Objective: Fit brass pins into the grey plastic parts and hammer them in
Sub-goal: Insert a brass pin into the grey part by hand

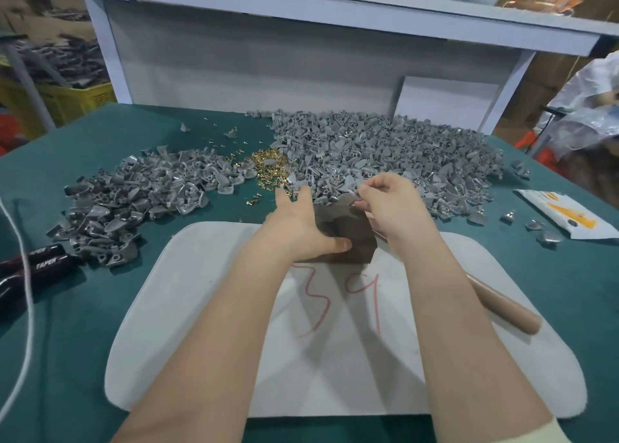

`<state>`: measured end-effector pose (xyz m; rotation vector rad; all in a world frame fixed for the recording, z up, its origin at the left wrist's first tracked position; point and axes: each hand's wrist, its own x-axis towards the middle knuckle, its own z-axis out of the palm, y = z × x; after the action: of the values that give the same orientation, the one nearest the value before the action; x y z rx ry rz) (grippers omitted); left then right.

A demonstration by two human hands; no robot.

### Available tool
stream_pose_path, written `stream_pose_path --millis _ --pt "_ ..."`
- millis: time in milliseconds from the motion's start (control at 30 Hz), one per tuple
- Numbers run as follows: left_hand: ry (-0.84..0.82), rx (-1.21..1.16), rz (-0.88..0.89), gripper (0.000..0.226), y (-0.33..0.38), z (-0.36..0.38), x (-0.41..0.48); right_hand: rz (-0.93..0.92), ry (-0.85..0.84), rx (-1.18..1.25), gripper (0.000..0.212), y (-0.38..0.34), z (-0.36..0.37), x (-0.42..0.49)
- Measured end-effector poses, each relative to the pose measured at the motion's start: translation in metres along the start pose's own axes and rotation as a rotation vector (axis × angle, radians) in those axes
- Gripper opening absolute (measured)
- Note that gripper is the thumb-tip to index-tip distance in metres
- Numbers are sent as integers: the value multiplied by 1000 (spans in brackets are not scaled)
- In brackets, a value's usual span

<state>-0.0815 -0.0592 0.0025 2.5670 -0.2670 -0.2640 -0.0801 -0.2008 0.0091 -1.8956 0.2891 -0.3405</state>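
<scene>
Head view: a dark brown angular block point(348, 231) is clasped by the left hand point(301, 228) on the white foam mat point(201, 308). At its far edge, a small grey plastic part point(355, 197) is pinched by the right hand point(392, 208).

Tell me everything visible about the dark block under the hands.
The dark block is a brownish-grey, matte, faceted lump; its material is unclear. It sits at the far edge of the white mat. The left hand holds its left side, thumb across the near face. The right hand, pinching a grey plastic part, hides its far right corner.
</scene>
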Motion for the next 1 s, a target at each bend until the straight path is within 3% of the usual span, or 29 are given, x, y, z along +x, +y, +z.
stream_pose_path --millis 67,167,300,400,833,1000 --pt "-14 -19 3 108 -4 -8 3 -77 -17 -94 23 -1 0 0" --pt "97 -29 -24 92 -13 -27 6 -256 -77 -334 23 0 2 -7" --pt "161 -171 141 36 -14 -27 1 -396 -168 -507 14 3 4 -15" --pt "153 -129 181 16 -12 -14 -3 -406 -191 -642 8 3 4 -15" --pt "229 -107 151 12 -2 -4 -3 -260 -186 -458 23 3 -3 -12" --pt "225 -114 155 9 -2 -3 -3 -290 -179 -469 14 2 -2 -14"
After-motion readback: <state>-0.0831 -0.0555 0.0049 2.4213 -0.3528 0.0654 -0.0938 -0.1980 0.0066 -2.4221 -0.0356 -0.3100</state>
